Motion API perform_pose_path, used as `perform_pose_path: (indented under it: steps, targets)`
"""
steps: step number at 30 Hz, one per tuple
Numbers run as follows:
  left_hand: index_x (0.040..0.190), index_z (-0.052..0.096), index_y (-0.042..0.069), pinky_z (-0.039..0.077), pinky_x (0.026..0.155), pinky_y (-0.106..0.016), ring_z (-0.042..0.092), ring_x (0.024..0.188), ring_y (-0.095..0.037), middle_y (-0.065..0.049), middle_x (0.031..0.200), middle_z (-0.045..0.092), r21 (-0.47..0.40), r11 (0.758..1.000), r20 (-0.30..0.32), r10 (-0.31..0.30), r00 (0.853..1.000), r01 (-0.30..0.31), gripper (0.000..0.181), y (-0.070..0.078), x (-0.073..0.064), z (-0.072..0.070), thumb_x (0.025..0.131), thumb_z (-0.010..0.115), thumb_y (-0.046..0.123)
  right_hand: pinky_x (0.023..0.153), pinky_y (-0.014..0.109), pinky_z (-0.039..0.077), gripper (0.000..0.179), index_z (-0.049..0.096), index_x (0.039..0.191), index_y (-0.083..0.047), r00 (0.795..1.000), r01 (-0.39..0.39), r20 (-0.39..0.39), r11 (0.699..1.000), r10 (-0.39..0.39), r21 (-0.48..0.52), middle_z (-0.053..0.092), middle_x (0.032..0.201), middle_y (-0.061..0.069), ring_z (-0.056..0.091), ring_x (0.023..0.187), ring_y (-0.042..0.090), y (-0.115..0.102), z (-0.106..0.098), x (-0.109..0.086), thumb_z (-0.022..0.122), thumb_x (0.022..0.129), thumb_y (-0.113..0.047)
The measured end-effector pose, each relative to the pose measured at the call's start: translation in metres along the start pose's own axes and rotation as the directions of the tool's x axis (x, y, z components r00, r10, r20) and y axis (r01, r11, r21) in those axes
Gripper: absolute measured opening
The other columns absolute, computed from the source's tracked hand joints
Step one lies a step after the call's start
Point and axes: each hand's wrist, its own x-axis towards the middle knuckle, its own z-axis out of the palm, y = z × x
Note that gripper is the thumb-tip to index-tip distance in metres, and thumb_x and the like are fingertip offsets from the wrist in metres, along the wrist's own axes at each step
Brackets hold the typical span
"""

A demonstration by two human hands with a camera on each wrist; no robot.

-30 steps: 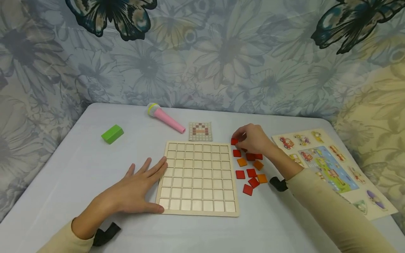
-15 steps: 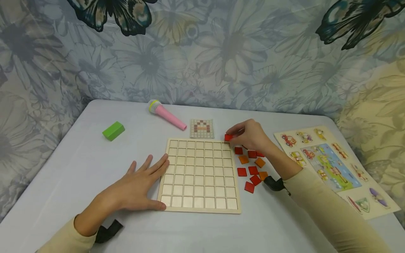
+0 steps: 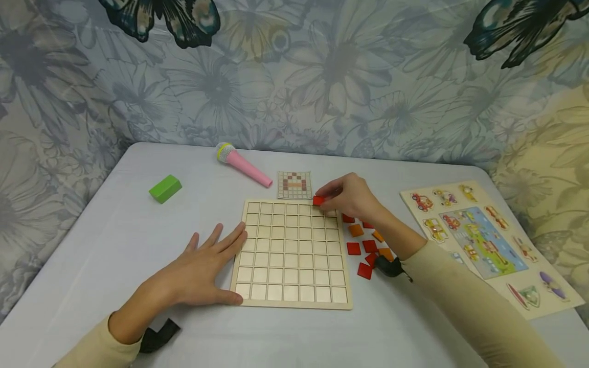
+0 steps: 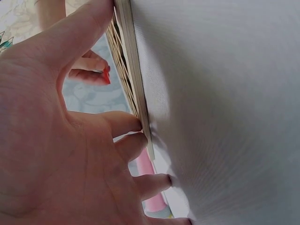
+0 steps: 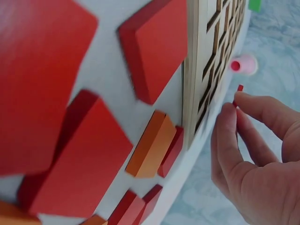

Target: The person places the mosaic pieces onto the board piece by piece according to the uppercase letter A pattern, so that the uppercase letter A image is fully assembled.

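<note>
Held flat square red tile [image 3: 318, 201]: plain red, matching the loose red tiles [image 3: 354, 249]. Square orange tiles [image 3: 356, 230]: plain orange. Pale wooden grid board [image 3: 291, 262]: natural cream tone. Small square printed card [image 3: 294, 185]: off-white grid with reddish and orange squares. Pink toy microphone [image 3: 248, 169]: yellow band, greyish head. Green rectangular block [image 3: 165, 189]: uniform green. Cream picture board [image 3: 483, 243]: multicoloured figures, blue-green panel. White surface [image 3: 92, 255]: unpatterned. Blue-grey wall covering [image 3: 340, 92]: floral, yellowish at right, with black-and-teal butterflies [image 3: 161, 20].

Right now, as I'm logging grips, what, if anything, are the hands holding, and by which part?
The right hand pinches a red tile by its edge; the left hand only rests against the board.
</note>
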Motion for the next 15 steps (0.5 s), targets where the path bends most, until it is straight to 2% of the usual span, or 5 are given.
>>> perform_pose_path:
  steps: [9, 15]
  targets:
    - [0.169, 0.016, 0.018, 0.010, 0.114, -0.084, 0.009, 0.160, -0.046, 0.007, 0.177, 0.002, -0.006, 1.000, 0.000, -0.004, 1.000, 0.004, 0.123, 0.000, -0.001, -0.001, 0.077, 0.078, 0.072, 0.080, 0.034, 0.058, 0.024, 0.084, 0.107, -0.013, 0.998, 0.043, 0.044, 0.999, -0.044, 0.020, 0.079, 0.100, 0.006, 0.071, 0.091, 0.021, -0.012, 0.013, 0.006, 0.086, 0.084, -0.014]
    - [0.169, 0.016, 0.019, 0.010, 0.114, -0.083, 0.008, 0.161, -0.044, 0.008, 0.177, 0.001, -0.009, 1.000, 0.004, -0.004, 1.000, 0.004, 0.123, 0.000, -0.001, 0.000, 0.077, 0.076, 0.075, 0.077, 0.031, 0.058, 0.023, 0.084, 0.106, -0.013, 0.996, 0.038, 0.080, 0.997, -0.043, 0.072, 0.079, 0.100, 0.006, 0.071, 0.091, 0.020, -0.018, 0.023, 0.010, 0.086, 0.083, -0.010]
